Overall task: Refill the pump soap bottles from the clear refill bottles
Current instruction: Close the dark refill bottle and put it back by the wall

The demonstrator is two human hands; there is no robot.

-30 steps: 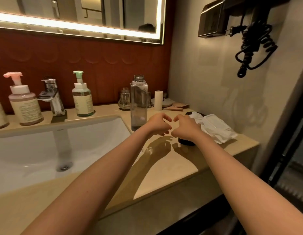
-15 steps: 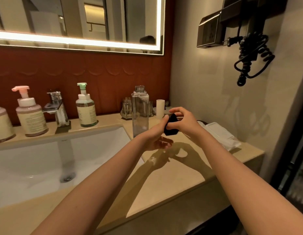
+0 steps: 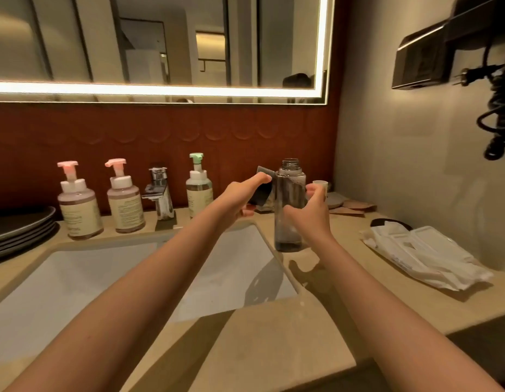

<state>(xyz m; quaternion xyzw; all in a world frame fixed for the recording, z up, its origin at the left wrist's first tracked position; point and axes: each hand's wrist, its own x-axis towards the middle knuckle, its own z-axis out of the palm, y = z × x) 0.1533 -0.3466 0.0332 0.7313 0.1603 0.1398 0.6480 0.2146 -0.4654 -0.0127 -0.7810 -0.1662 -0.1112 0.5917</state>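
Clear-walled and uncapped, the refill bottle (image 3: 290, 193) stands upright on the countertop (image 3: 274, 335), just beside the right rear corner of the sink (image 3: 104, 278). It looks almost empty; the liquid level cannot be read with certainty.

Change: one second ago both hands were low on the counter, right of the bottle. Half a second ago they lifted a dark piece (image 3: 261, 193) between them. Now the left hand (image 3: 237, 202) alone pinches that piece, forefinger stretched along its top, level with the bottle's shoulder. The right hand (image 3: 308, 216) has crossed to the bottle, fingers curled round its body.

Meaning: the bottle is being steadied and the piece is probably bound for the open neck. Cap or funnel cannot be determined. The green-topped pump bottle (image 3: 199, 190) and two pink-topped pump bottles (image 3: 79, 205) have their pumps on, so no refill appears to be under way.

Clearances:
- Left: the basin drop starts just beside the bottle base.
- Behind: a small white cup (image 3: 320, 183) stands near.
- Right: white wrapping (image 3: 421, 256) lies well apart.
- Front: bare counter to the edge.
- Faucet (image 3: 161, 193): between the pump bottles, well apart.
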